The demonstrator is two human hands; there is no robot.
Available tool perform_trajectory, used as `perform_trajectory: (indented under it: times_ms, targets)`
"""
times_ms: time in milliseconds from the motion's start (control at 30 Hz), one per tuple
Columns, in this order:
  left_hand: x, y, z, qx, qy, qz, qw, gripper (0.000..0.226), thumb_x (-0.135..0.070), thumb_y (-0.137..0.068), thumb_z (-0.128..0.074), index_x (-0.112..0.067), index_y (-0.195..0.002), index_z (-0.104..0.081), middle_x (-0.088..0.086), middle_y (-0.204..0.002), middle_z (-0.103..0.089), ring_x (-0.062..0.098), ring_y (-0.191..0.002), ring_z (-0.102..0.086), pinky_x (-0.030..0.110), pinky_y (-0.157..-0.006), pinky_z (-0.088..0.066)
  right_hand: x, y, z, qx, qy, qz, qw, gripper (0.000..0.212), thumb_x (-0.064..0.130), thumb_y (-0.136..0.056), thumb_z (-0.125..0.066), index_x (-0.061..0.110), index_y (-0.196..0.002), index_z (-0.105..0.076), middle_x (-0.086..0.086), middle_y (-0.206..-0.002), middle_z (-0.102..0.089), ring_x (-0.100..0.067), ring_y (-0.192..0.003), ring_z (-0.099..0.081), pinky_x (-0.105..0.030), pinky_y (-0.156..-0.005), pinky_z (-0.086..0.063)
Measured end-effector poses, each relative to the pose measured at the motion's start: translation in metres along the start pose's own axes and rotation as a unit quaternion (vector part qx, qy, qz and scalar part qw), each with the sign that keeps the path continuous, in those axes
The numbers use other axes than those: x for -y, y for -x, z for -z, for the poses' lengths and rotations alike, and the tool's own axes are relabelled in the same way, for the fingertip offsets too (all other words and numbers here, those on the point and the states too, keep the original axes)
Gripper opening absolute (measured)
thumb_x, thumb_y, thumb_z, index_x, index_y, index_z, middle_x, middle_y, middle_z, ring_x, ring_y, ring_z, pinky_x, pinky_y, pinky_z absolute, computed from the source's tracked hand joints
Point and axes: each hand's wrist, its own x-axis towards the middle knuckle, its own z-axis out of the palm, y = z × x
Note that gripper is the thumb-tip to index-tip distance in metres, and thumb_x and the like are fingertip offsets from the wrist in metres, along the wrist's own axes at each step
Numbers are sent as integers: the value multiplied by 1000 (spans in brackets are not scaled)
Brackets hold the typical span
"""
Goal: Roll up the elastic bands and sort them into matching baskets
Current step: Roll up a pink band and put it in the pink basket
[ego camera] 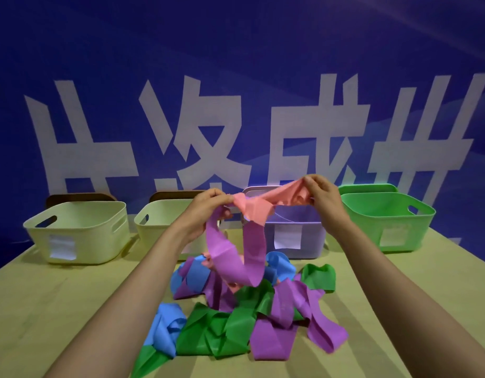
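A pink elastic band [265,199] is held up in the air, stretched sideways between two hands above the middle of the tabletop [58,309]. The left hand [208,211] pinches its left end with curled fingers; the right hand [321,197], slightly higher, grips the bunched right end from above. Both forearms are bare and reach forward from the lower corners, angled in towards each other.

One purple band [235,257] hangs from the pink one in a long loop, just below the left hand, and trails down into a tangled pile of bands [244,309] lying on the tabletop. The pile mixes blue, purple and green strips, with scraps of pink showing through; they overlap too much to count each colour.

Four baskets stand in a row at the far edge of the tabletop: two cream ones, the left cream basket [77,230] and the second cream basket [159,222], then a lavender basket [309,230] and a green basket [386,222]. The three unobstructed fronts each carry a white label. The rim of a fifth basket [366,188], also green, shows behind the green one.

Behind everything is a blue wall [235,64] with large white characters.
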Motion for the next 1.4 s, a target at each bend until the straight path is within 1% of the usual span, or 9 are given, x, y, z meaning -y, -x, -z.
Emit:
perform_trajectory:
  times_ms: [133,300,433,533,700,900,1100,1267,1400]
  targets:
    - [-2,2,3,22,10,36,999,24,-19,-84,-69,-19,-107,-61,-3,-68,-58,9,-54,-39,22,-48,-30,14,0,-3,1,-125,-22,992,20,18,-98,-49,18,-86,-65,-1,-75,-58,-9,-66,-56,-28,-57,-55]
    - [-7,-3,-1,16,-123,63,990,33,-44,-82,-69,-22,-58,-60,-3,-57,-47,9,-53,-30,24,-50,-23,15,2,-8,53,-123,-2,991,18,21,-98,-50,17,-91,-66,3,-75,-61,-8,-70,-55,-25,-70,-48]
    - [-3,-6,0,-29,-138,17,990,11,-26,-87,-66,-17,-83,-71,-5,-67,-58,7,-62,-42,21,-56,-30,14,5,-5,88,-190,-31,977,20,16,-97,-49,16,-85,-65,6,-70,-62,-6,-65,-56,-20,-59,-48]
    - [-8,-7,0,-50,-55,-34,997,15,-15,-93,-57,-14,-105,-67,-5,-80,-63,3,-70,-54,10,-59,-42,10,13,-1,168,-122,-46,977,20,14,-95,-51,13,-80,-63,3,-69,-62,-9,-60,-52,-18,-55,-44]
    - [-22,-8,-8,-15,-20,-52,998,15,-17,-97,-51,-22,-91,-64,-2,-77,-62,12,-72,-55,25,-71,-44,3,20,-9,197,74,2,978,11,18,-93,-59,21,-101,-66,-3,-100,-65,-15,-80,-59,-23,-72,-54]
    - [-31,-9,-19,13,-68,-88,994,17,-18,-99,-46,-23,-94,-62,-10,-84,-62,0,-76,-58,9,-66,-48,30,19,-31,223,92,91,966,59,23,-89,-64,40,-138,-37,13,-130,-49,-2,-109,-57,-17,-86,-50]
    - [-38,-4,-13,39,-125,-92,987,23,-26,-100,-42,-20,-91,-63,-5,-82,-63,2,-75,-59,12,-71,-49,38,16,-38,293,29,65,954,28,9,-84,-68,25,-107,-64,0,-105,-67,-14,-97,-64,-29,-87,-52]
    - [-33,-5,-10,13,-188,-82,979,30,-32,-100,-43,-8,-93,-59,9,-79,-50,15,-76,-50,17,-72,-44,46,17,-39,247,43,77,965,5,11,-86,-67,16,-85,-67,10,-71,-64,0,-68,-57,-14,-65,-46]
    - [-21,-7,-5,-13,-214,-61,975,35,-38,-100,-42,-9,-88,-60,5,-75,-52,18,-77,-50,35,-86,-45,49,19,-37,239,131,98,957,7,20,-88,-65,18,-91,-70,7,-80,-67,6,-70,-57,-12,-70,-45]
